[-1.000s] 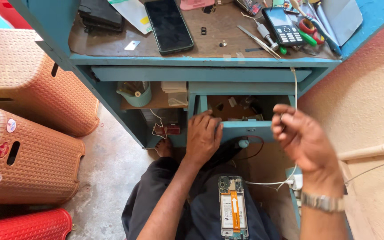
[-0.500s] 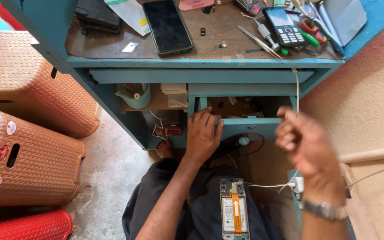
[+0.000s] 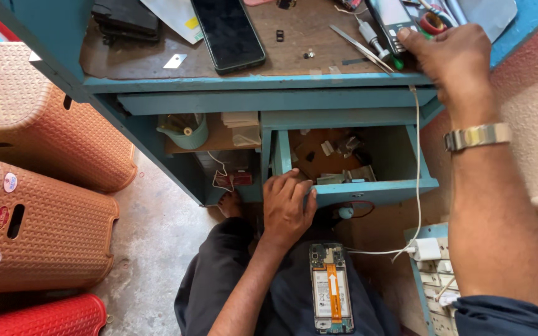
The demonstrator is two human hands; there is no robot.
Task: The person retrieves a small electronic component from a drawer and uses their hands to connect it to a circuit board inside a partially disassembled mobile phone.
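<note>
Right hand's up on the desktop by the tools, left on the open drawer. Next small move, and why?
Probably close the right hand on one tool and lift it clear. Its fingertips rest among the metal tweezers, the screwdriver and the small dark keypad device on the worn brown desktop, with nothing gripped. The left hand holds the blue drawer front, and the opened phone lies on the lap.

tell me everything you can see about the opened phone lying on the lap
The opened phone lies flat on the person's dark trousers, back cover off, long axis pointing away from the person. Its insides show: a pale battery with an orange ribbon strip running lengthwise, and a dark circuit board at the far end. Neither hand touches it; the left hand grips the blue drawer just beyond it.
</note>
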